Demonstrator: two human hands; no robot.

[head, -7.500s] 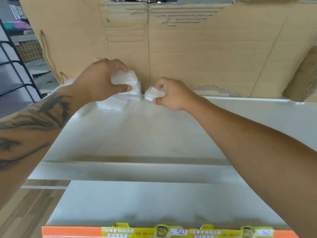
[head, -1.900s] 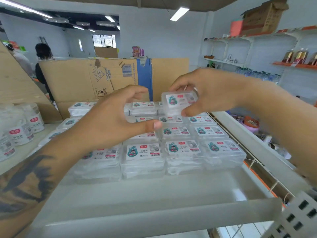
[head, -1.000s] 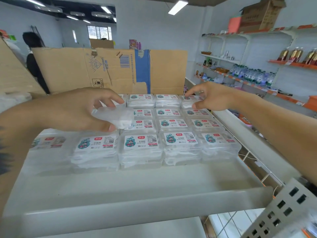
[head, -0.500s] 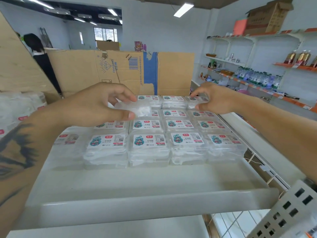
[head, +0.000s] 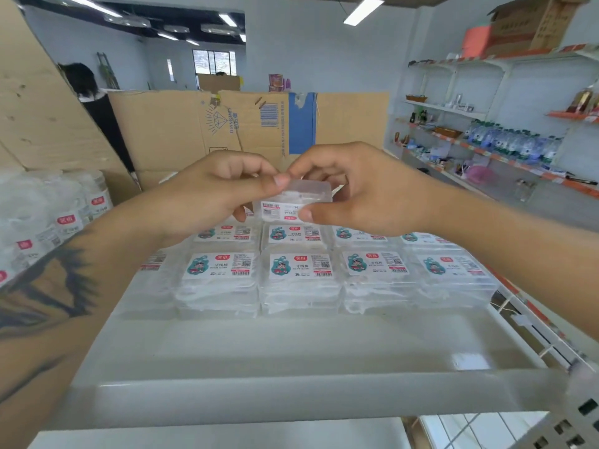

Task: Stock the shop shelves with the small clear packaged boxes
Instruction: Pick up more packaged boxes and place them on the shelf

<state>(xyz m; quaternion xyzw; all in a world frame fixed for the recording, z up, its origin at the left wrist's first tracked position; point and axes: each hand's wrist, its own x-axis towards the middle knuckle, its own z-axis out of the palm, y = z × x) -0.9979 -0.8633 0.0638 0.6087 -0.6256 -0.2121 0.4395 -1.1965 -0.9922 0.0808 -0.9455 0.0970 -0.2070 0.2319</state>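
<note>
Pinching one clear box (head: 296, 199) between both hands, left hand (head: 207, 192) and right hand (head: 366, 192), fingers curled; I fear its slick shell slipping onto the stacked boxes (head: 299, 280) beneath my fingertips.

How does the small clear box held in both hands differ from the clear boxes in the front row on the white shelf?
The held small clear plastic box is lifted and tilted; the front-row clear plastic boxes lie flat in stacks. The left hand and right hand pinch the held one; nothing touches the stacked ones. Both carry white barcode labels.
</note>
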